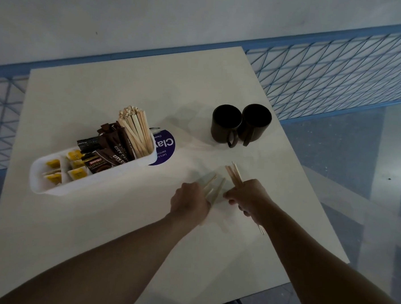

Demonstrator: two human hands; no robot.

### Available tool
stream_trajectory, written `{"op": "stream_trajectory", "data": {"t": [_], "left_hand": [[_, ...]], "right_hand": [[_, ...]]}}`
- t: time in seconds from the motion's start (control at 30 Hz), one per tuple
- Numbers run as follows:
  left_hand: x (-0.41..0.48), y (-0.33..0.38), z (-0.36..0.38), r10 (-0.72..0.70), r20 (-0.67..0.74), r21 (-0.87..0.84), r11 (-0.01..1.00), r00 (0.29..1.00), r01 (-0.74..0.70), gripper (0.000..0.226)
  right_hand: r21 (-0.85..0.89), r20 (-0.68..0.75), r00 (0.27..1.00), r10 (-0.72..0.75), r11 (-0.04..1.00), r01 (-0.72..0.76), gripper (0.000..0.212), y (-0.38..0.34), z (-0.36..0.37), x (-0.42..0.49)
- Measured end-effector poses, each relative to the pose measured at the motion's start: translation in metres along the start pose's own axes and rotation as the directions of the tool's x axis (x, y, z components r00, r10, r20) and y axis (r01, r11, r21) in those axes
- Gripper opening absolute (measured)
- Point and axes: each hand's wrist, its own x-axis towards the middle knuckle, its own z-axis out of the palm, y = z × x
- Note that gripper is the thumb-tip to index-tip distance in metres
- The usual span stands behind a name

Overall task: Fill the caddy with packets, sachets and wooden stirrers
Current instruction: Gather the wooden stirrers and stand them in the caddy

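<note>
Gathering the last loose wooden stirrers near the middle of the frame.

The right hand is closed around a small bundle of stirrers; the left hand grips a few more, blurred and hard to count. The caddy, at centre left, already holds sachets, packets and upright stirrers. Next, probably, both bundles must be carried left and stood in its end compartment. Fingertips are hidden.

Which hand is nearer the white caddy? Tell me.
Left. The left hand is just right of the caddy, gathering stirrers; the right hand lies farther right, gripping stirrers too.
</note>
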Motion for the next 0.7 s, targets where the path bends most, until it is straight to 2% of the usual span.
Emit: {"op": "stream_trajectory", "data": {"t": [0.1, 0.27, 0.47, 0.7], "left_hand": [[0.0, 0.002, 0.001, 0.012, -0.014, -0.004, 1.0, 1.0, -0.012, 0.03], [0.008, 0.015, 0.0, 0.05, -0.036, -0.103, 0.993, 0.998, -0.053, 0.026], [0.016, 0.025, 0.003, 0.058, -0.007, -0.11, 0.992, 0.998, -0.059, 0.031], [0.007, 0.027, 0.015, 0.058, -0.054, -0.027, 0.998, 0.997, -0.059, 0.025]], "right_hand": [[0.029, -0.01, 1.0, 0.006, 1.0, -0.006, 0.022, 0.004, -0.008, 0.003], [0.073, -0.026, 1.0, 0.012, 0.997, -0.01, 0.023, 0.009, -0.02, 0.009], [0.107, -0.065, 0.998, -0.011, 0.994, 0.018, 0.02, 0.013, -0.028, 0.014], [0.21, 0.025, 0.993, -0.115, 0.972, 0.107, 0.021, 0.012, -0.033, 0.015]]}}
